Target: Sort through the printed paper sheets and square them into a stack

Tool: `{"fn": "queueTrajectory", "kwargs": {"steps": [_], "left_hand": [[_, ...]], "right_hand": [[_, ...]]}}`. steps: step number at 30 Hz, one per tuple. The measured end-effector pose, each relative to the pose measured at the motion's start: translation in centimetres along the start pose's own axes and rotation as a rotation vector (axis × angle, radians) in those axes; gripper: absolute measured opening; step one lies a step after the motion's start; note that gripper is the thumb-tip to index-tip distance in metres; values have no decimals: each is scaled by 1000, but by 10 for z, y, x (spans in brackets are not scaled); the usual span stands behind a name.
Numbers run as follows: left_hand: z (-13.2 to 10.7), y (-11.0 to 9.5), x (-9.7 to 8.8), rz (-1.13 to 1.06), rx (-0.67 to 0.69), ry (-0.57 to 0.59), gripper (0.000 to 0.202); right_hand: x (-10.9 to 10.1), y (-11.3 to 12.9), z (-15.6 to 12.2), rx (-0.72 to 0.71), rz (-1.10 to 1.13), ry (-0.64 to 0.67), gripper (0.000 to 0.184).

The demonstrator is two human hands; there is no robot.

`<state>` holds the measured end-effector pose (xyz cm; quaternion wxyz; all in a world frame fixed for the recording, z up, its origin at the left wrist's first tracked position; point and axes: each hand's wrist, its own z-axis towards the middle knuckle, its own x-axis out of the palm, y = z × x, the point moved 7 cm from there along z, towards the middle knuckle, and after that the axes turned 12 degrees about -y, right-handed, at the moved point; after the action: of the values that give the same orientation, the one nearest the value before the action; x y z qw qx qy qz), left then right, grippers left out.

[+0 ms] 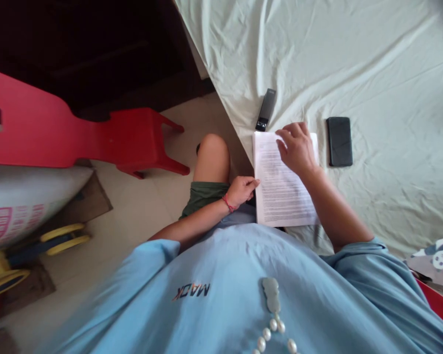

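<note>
A stack of printed paper sheets (pixel 280 196) lies at the edge of the cloth-covered surface, close to my body. My left hand (pixel 242 191), with a red string on the wrist, has its thumb and fingers closed at the stack's left edge. Over the upper part of the top sheet is my right hand (pixel 297 147), palm down, fingers bent and thumb apart, with nothing visible in it. Just beyond the stack's upper left corner lies a dark grey stapler (pixel 267 109). To the right of the papers rests a flat black rectangular device (pixel 339 141), like a phone.
A pale green wrinkled cloth (pixel 384 73) covers the surface. On the left stand a red plastic chair (pixel 133 137) and a large white sack (pixel 33 201), with a yellow-and-blue wheeled object (pixel 44 250) below. A panda-print fabric (pixel 441 258) lies at the right.
</note>
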<state>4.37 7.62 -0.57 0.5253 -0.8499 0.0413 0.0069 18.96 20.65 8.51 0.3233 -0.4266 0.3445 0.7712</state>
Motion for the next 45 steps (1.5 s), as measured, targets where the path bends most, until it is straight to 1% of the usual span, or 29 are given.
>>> {"fn": "queueTrajectory", "kwargs": {"steps": [3, 5, 7, 11, 14, 16, 18, 23, 27, 30, 35, 40, 45], "left_hand": [[0, -1, 1, -19, -5, 2, 54], [0, -2, 1, -31, 4, -7, 54], [-1, -3, 1, -34, 9, -8, 53], [-2, -2, 1, -8, 7, 1, 51], [-4, -3, 0, 33, 21, 4, 48], [-5, -6, 0, 71, 49, -8, 46], [-6, -10, -2, 115, 94, -47, 44], [-4, -30, -10, 287, 220, -200, 34], [1, -43, -13, 414, 267, -264, 39], [6, -43, -13, 415, 244, -257, 42], [6, -35, -11, 369, 216, -231, 44], [2, -29, -8, 352, 236, -207, 45], [1, -27, -6, 367, 261, -183, 46]], "right_hand": [[11, 39, -10, -204, 139, 107, 34], [20, 51, -15, -255, 164, 163, 34], [26, 48, -14, -198, 127, 160, 35], [26, 20, -6, 35, -20, 80, 37], [23, 4, -1, 138, -77, 47, 41], [22, 0, 1, 149, -83, 48, 41], [23, -1, 2, 145, -84, 59, 39], [21, 1, 4, 130, -98, 46, 32], [20, 4, 2, 119, -92, 11, 30], [19, 5, 2, 145, -76, 10, 31], [22, 8, 2, 168, -15, 79, 34], [22, 8, 6, 161, 71, 32, 33], [24, 8, 12, 136, 102, 43, 33]]}}
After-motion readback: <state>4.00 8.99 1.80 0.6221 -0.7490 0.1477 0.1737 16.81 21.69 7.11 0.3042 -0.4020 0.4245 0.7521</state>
